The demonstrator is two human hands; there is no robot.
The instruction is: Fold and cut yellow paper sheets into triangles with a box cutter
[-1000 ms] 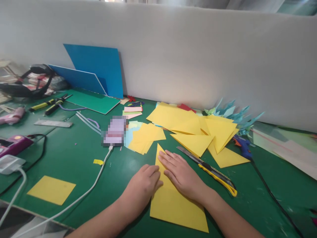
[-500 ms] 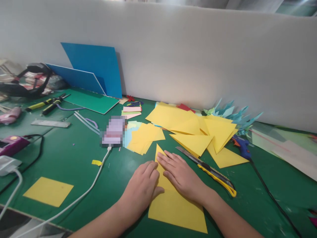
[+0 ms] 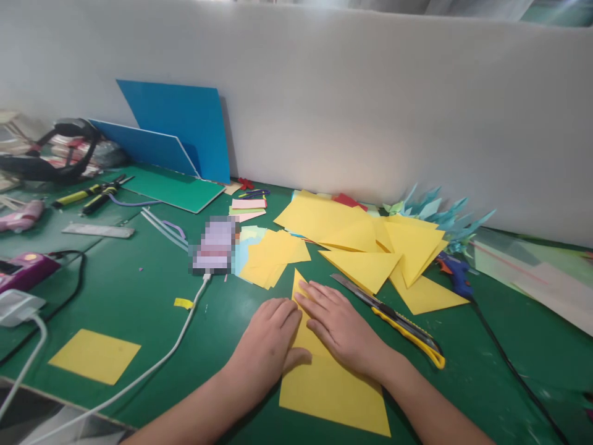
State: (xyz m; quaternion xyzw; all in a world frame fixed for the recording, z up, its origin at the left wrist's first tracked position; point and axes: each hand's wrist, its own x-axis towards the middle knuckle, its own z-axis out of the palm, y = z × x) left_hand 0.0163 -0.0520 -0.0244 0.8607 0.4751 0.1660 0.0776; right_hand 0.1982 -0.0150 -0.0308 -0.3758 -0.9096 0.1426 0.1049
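Observation:
A sheet of yellow paper lies on the green tabletop in front of me, its far end folded to a point. My left hand is at its left edge, fingers bent together and thumb laid across the sheet, holding it down; its fingertips are partly hidden. On the upper right part of the same paper rests my right hand, open and flat with fingers stretched towards the point. Just right of that hand lies a yellow-and-black utility knife, its blade out.
Folded yellow papers lie in a pile beyond my hands. A blue glue gun with a black cord is on the right. To the left are a phone on a white cable, a small yellow sheet and a steel ruler.
Both hands stay on the yellow paper in nearly the same pose. The whole view has shifted very slightly; nothing on the table has visibly moved.

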